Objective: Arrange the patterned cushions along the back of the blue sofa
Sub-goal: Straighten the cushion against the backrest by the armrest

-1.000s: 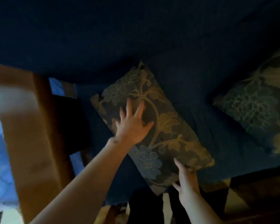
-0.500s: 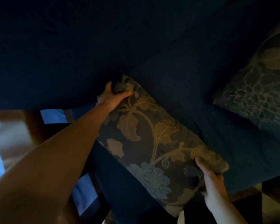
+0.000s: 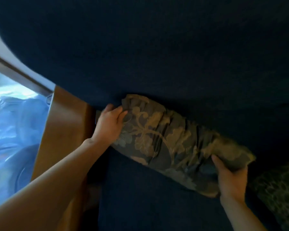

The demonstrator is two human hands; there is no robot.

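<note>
The patterned cushion [image 3: 173, 145] lies against the base of the blue sofa [image 3: 157, 55] back, near the sofa's left end, its fabric bunched in folds. The left hand [image 3: 109, 125] has its grip closed on the cushion's left end, and the right hand [image 3: 230, 179] clasps its right end. A second patterned cushion [image 3: 279, 190] sits just beside it on the seat's right. A wooden armrest [image 3: 63, 124] borders the left end.

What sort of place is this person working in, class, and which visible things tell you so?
Probably a home living room: a blue sofa with a wooden armrest, and floral patterned cushions being set against its back.
</note>
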